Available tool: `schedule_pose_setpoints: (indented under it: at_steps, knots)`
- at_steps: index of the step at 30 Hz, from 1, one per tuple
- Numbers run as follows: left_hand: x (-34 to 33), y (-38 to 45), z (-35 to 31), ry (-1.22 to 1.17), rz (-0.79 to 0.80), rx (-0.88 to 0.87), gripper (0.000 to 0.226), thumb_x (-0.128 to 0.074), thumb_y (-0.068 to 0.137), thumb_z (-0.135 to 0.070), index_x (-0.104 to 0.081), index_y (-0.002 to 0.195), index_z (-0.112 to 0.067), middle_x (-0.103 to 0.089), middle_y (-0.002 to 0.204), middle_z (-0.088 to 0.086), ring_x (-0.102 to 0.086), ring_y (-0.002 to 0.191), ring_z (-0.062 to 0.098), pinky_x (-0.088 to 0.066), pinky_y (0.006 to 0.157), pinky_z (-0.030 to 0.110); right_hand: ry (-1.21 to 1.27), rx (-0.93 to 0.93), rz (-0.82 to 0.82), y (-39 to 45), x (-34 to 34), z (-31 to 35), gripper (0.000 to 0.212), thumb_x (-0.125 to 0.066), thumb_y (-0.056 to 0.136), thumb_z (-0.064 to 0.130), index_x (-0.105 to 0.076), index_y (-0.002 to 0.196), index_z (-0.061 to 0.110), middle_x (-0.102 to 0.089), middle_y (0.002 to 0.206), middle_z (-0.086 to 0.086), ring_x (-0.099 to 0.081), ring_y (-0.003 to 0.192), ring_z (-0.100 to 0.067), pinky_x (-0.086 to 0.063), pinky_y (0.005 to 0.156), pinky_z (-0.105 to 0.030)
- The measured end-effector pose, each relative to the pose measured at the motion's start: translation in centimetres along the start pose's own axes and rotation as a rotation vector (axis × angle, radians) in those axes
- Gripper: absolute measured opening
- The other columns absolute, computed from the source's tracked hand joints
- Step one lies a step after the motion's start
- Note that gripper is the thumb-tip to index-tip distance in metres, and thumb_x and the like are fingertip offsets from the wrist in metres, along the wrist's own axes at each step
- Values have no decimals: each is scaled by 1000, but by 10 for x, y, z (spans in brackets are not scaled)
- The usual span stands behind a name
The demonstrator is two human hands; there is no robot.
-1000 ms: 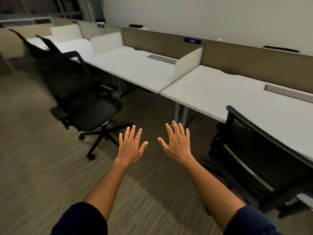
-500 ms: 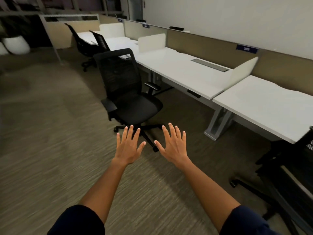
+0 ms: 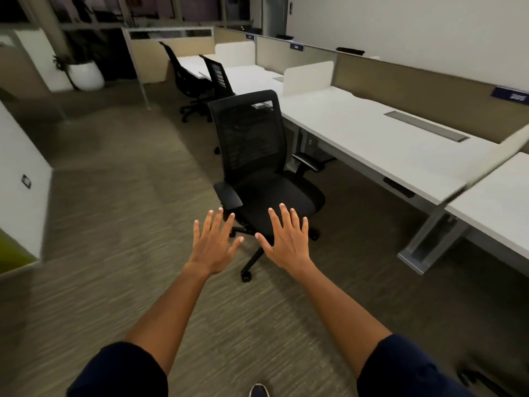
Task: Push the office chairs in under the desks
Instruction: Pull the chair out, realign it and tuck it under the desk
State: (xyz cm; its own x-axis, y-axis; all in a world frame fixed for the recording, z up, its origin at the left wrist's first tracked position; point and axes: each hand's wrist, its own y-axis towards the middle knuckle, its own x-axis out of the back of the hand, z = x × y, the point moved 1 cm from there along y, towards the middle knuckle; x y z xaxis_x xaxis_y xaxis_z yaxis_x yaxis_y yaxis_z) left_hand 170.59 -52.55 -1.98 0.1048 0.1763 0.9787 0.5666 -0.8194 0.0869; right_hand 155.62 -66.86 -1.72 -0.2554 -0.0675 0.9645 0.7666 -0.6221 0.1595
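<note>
A black mesh-backed office chair (image 3: 257,156) stands pulled out on the carpet, its seat turned toward me and to the right, beside a long white desk (image 3: 372,138). My left hand (image 3: 213,243) and my right hand (image 3: 286,240) are stretched out in front of me, fingers spread, holding nothing, just short of the chair's seat. Two more black chairs (image 3: 217,75) (image 3: 183,78) stand at the farther desks (image 3: 246,75).
Beige partition panels (image 3: 400,87) run behind the desks, with white dividers (image 3: 307,77) between them. A desk leg (image 3: 429,242) stands on the floor to the right. A white cabinet (image 3: 20,190) is at the left edge, a white planter (image 3: 84,74) at the back.
My view has swung left and moved closer to the pulled-out chair, which now sits right ahead of my hands. The chair that was at my right has dropped out of view.
</note>
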Motion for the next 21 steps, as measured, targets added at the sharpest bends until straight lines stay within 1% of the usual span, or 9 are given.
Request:
schedule_pose_setpoints:
  at_steps: [3, 6, 8, 16, 21]
  knots:
    - [12, 53, 33, 21, -10, 18, 71, -30, 101, -59, -8, 160, -25, 2, 169, 9, 8, 155, 29, 3, 122, 59, 11, 24, -18, 59, -7, 14, 88, -16, 90, 75, -25, 159, 22, -19, 168, -13, -20, 153, -37, -20, 119, -64]
    - [21, 99, 60, 15, -8, 41, 72, -30, 101, -59, -7, 160, -25, 3, 169, 9, 9, 155, 28, 5, 121, 58, 2, 27, 14, 114, -14, 25, 83, -27, 95, 73, -20, 161, 24, -14, 169, -11, -15, 155, -36, -16, 121, -62]
    - [25, 124, 75, 13, -23, 47, 72, -30, 101, -59, -8, 160, -25, 3, 169, 8, 9, 155, 28, 4, 121, 58, 3, 42, -3, 143, -18, 32, 81, -34, 96, 71, -21, 161, 23, -13, 170, -11, -14, 155, -36, -14, 121, -62]
    - [19, 230, 147, -3, -3, 26, 72, -26, 100, -60, -6, 160, -26, 5, 169, 8, 10, 155, 27, 5, 122, 58, -10, 27, 13, 262, -50, 63, 80, -35, 98, 70, -19, 161, 24, -11, 170, -10, -11, 156, -35, -11, 122, -61]
    - [21, 309, 206, -18, 8, -38, 71, -28, 102, -59, -7, 161, -25, 5, 169, 7, 11, 155, 27, 5, 122, 58, -3, -53, -35, 338, -72, 92, 79, -39, 97, 68, -22, 161, 23, -14, 169, -11, -14, 155, -36, -14, 121, -62]
